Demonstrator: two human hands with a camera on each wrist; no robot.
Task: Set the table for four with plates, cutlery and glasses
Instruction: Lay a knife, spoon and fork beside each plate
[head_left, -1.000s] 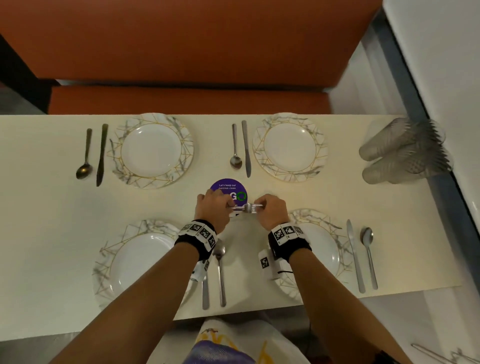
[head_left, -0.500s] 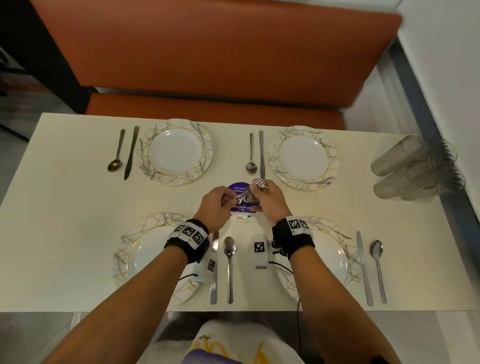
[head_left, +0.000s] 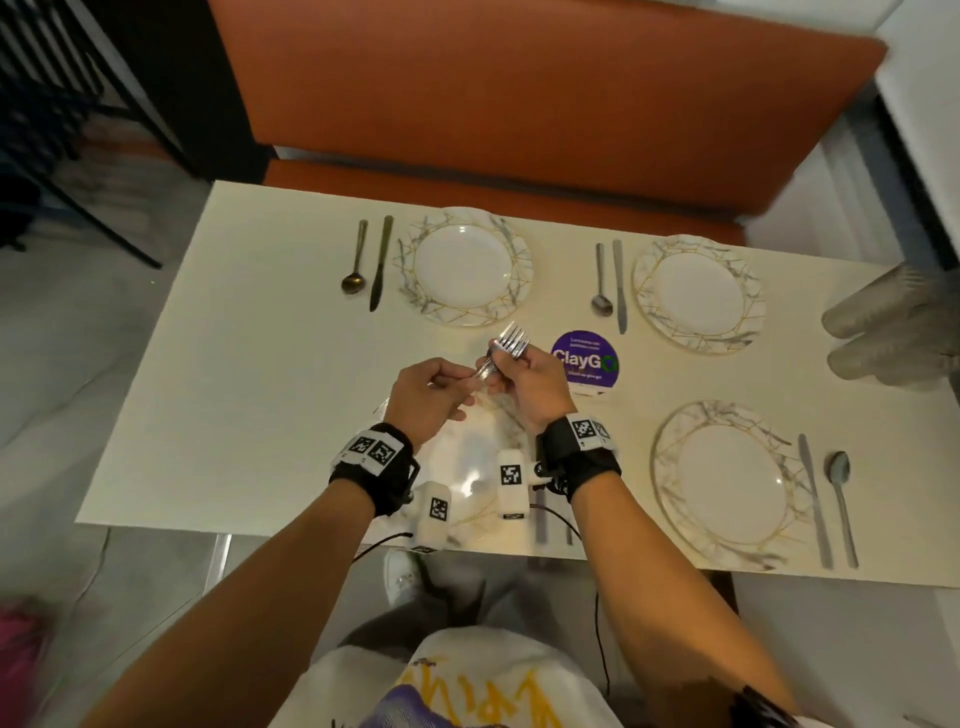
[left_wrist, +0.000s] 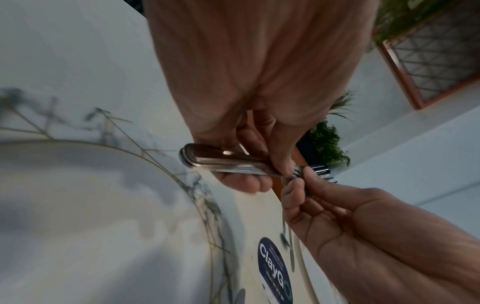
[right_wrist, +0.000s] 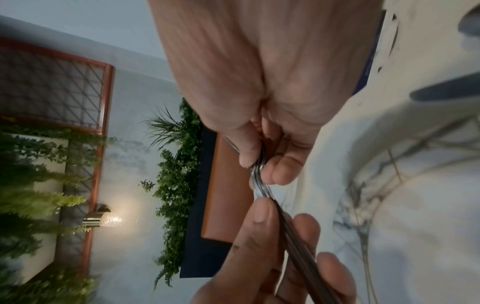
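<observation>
Both hands hold one bundle of steel forks (head_left: 510, 343) in the air, above the far rim of the near-left plate (head_left: 470, 470). My left hand (head_left: 441, 382) pinches the handles (left_wrist: 221, 162). My right hand (head_left: 524, 369) grips the necks just below the tines (right_wrist: 257, 181), which point away from me. Three more marbled plates lie empty: far left (head_left: 467, 267), far right (head_left: 696, 291), near right (head_left: 727, 483). Each has a spoon and knife beside it, such as the spoon (head_left: 356, 262) and knife (head_left: 382, 262) at far left.
A stack of clear glasses (head_left: 883, 332) lies on its side at the table's right edge. A round purple sticker (head_left: 584, 358) marks the table's middle. An orange bench (head_left: 519, 104) runs behind the cream table (head_left: 234, 364). My wrist cameras cover part of the near-left plate.
The hands have carried the forks from over the purple sticker to its left and raised the tines. My head has pulled back, so more of the floor and the bench shows.
</observation>
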